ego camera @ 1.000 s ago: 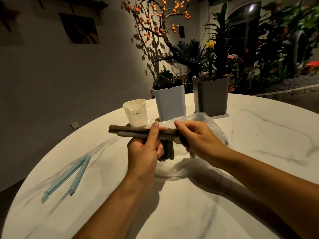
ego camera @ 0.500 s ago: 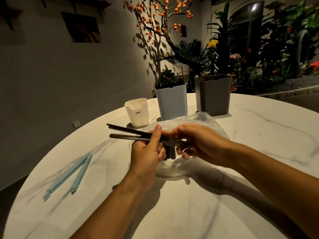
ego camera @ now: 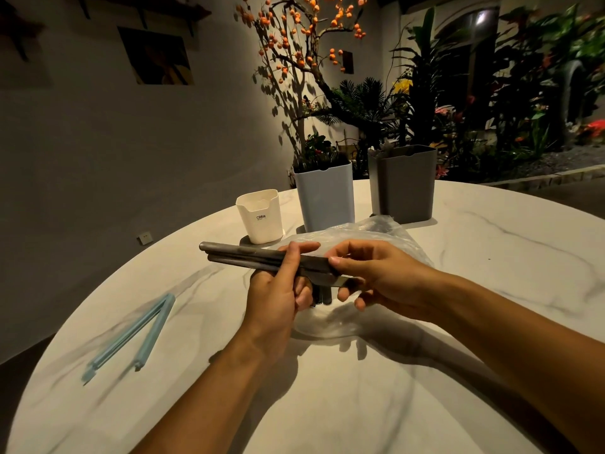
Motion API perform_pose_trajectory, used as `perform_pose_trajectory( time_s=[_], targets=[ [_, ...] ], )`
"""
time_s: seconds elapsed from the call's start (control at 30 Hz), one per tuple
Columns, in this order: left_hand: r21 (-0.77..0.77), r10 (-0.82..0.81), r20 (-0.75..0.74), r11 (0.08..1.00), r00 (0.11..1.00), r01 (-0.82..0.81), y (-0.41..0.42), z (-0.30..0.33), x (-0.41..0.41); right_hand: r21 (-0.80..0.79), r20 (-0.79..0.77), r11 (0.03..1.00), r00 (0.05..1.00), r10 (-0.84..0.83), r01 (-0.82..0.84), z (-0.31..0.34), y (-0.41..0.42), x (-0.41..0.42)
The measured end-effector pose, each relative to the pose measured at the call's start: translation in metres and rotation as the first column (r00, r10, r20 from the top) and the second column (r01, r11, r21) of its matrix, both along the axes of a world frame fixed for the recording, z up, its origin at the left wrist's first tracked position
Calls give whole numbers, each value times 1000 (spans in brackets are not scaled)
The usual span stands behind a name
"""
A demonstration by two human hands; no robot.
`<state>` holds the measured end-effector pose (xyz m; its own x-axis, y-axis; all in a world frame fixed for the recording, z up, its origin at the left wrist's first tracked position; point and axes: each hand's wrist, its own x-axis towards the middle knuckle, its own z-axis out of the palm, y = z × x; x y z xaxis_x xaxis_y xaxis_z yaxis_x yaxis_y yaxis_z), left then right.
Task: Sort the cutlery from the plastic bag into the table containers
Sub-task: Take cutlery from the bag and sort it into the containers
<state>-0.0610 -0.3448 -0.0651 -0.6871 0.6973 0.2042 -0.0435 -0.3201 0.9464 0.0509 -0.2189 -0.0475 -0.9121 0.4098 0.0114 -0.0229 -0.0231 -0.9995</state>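
Your left hand point(ego camera: 275, 290) was clamped around a bundle of dark cutlery handles point(ego camera: 248, 255), thumb laid across the top, holding them level above the counter point(ego camera: 360, 404) with their rounded ends pointing left. Your right hand point(ego camera: 383, 276) met the same bundle from the right, pinching its near end between fingertips and thumb. Which kind of cutlery these pieces were could not be told; only long, matte, dark grey handles showed. More dark handles hung below your hands, just in front of the crumpled clear plastic bag point(ego camera: 376, 231) lying on the counter.

You seemed to be mid-sort, squaring up a handful before dropping it. The next move would call for carrying it far, over the bag, to one of the three containers: the short white cup point(ego camera: 260, 221) on the left, the tall pale blue bin point(ego camera: 325, 194) in the middle, or the grey bin point(ego camera: 404, 185) on the right, then tipping it upright. A blue bag clip point(ego camera: 131, 335) lay open, well apart at near left.
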Motion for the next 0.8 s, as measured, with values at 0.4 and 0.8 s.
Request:
perform_pose_trajectory(
  time_s=[0.4, 0.8],
  targets=[
    [7, 186, -70, 983, 980, -185, -1, 1, -9, -28, 16, 998, 998, -55, 55, 2, 3, -1],
    [-254, 97, -416, 942, 904, -218, -2, -5, -2, 25, -61, 957, 956, -286, 288, 5, 16, 2]
  ],
)
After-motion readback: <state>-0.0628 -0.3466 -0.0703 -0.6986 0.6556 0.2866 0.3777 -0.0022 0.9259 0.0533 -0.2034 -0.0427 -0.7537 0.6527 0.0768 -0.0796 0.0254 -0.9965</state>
